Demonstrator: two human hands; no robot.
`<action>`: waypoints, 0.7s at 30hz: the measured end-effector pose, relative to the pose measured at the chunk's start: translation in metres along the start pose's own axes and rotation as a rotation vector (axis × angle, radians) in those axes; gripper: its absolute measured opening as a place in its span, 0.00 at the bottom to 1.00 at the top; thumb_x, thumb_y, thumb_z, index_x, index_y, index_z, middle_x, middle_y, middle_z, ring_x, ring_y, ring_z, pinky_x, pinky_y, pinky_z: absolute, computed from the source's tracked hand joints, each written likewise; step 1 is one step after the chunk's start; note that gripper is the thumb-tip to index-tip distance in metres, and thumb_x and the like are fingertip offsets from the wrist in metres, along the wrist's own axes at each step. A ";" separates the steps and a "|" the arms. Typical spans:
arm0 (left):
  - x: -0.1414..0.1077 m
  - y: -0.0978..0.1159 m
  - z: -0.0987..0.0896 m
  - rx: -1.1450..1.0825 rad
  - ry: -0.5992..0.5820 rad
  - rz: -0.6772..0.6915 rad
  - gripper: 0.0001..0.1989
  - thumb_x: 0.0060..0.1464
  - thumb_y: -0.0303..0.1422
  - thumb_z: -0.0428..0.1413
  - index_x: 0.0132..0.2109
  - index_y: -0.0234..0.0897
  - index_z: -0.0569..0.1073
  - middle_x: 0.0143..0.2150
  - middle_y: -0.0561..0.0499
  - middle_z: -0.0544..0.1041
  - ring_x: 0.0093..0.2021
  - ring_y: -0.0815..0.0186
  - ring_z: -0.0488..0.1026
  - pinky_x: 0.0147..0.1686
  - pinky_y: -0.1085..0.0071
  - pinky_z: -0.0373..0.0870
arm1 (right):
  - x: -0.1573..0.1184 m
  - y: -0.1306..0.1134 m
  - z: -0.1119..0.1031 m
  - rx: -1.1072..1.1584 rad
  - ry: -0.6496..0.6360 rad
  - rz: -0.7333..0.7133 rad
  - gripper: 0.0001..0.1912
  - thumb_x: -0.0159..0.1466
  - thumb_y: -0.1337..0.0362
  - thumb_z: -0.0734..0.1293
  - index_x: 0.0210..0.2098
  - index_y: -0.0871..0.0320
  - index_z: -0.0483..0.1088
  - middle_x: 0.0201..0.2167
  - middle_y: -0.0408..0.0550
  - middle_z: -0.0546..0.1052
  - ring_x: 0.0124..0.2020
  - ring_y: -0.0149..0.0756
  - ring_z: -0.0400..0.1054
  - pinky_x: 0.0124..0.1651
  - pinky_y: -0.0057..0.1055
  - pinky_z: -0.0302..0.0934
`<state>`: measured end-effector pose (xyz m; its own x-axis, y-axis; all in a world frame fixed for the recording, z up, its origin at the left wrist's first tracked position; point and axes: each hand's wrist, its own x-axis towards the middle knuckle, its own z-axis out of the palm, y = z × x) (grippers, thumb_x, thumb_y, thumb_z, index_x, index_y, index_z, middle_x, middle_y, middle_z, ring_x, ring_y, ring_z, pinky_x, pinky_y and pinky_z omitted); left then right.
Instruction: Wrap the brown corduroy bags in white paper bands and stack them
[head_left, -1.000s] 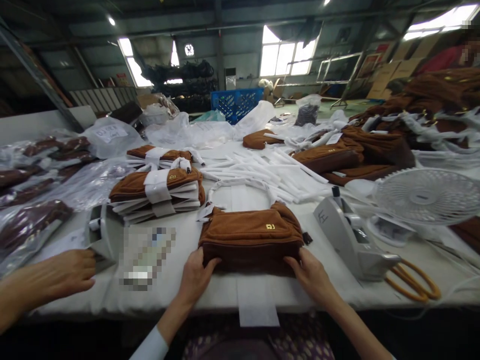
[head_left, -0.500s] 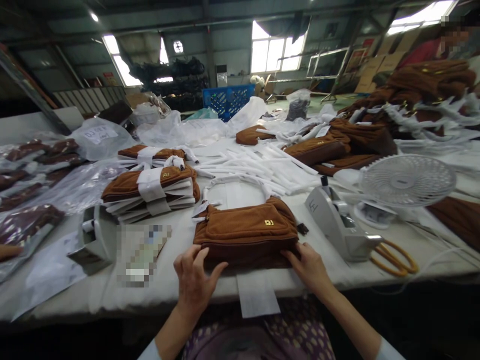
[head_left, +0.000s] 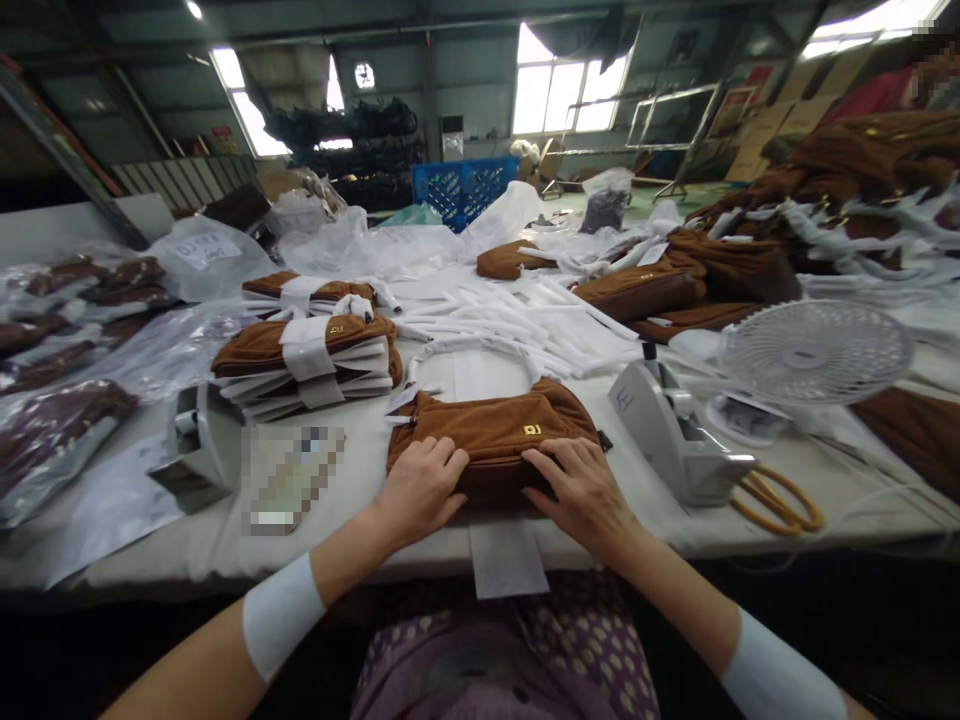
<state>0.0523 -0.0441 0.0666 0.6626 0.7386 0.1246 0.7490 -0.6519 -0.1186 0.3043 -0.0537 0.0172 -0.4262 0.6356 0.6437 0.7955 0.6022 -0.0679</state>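
Note:
A brown corduroy bag (head_left: 487, 425) with a gold emblem lies at the table's front, its white-wrapped handle (head_left: 472, 345) arching behind it. My left hand (head_left: 424, 485) grips the lower front of the bag on the left, fingers on top and thumb below. On the right, my right hand (head_left: 581, 490) pinches the same lower part between fingers and thumb. Under the bag, a white paper strip (head_left: 510, 560) hangs over the table edge. A grey tape dispenser (head_left: 675, 435) stands to the right, another tape dispenser (head_left: 199, 445) to the left.
Stacked brown bags (head_left: 315, 360) lie at the left, near plastic-wrapped bags (head_left: 64, 440). White rolls (head_left: 487, 315) lie behind the handle. A white fan (head_left: 816, 352) and orange-handled scissors (head_left: 780, 500) are at the right. A person (head_left: 870, 90) is at the far right.
Both hands have moved inward and up from the bag's lower corners onto its front, and now grip it. The bag looks tilted slightly back toward me, and the view has shifted a little.

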 end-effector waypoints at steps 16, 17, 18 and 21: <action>0.001 -0.003 0.063 0.134 0.321 0.117 0.12 0.66 0.29 0.44 0.34 0.41 0.67 0.30 0.51 0.64 0.32 0.61 0.61 0.31 0.63 0.57 | -0.010 0.007 0.043 -0.029 0.049 -0.057 0.10 0.65 0.73 0.61 0.29 0.58 0.68 0.25 0.47 0.66 0.32 0.39 0.56 0.36 0.35 0.49; 0.000 -0.003 0.065 0.131 0.336 0.108 0.13 0.66 0.29 0.44 0.33 0.40 0.67 0.30 0.51 0.64 0.32 0.61 0.60 0.31 0.63 0.57 | -0.009 0.006 0.043 -0.034 0.050 -0.055 0.09 0.66 0.72 0.61 0.30 0.58 0.69 0.25 0.47 0.66 0.32 0.39 0.56 0.37 0.35 0.49; 0.000 -0.002 0.067 0.129 0.350 0.097 0.13 0.66 0.28 0.43 0.33 0.40 0.67 0.29 0.51 0.64 0.32 0.61 0.61 0.31 0.63 0.57 | -0.008 0.005 0.043 -0.038 0.050 -0.062 0.08 0.66 0.71 0.61 0.31 0.59 0.69 0.26 0.47 0.67 0.32 0.39 0.56 0.37 0.35 0.49; 0.000 -0.001 0.071 0.117 0.389 0.066 0.13 0.66 0.28 0.43 0.32 0.40 0.67 0.30 0.50 0.64 0.32 0.61 0.61 0.32 0.63 0.57 | -0.001 -0.004 0.047 -0.020 0.041 -0.163 0.05 0.67 0.69 0.63 0.37 0.58 0.71 0.27 0.46 0.67 0.32 0.38 0.57 0.37 0.35 0.49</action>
<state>0.0516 -0.0312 -0.0033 0.6790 0.5608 0.4738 0.7137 -0.6554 -0.2472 0.2811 -0.0344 -0.0191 -0.5326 0.5095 0.6758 0.7258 0.6858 0.0550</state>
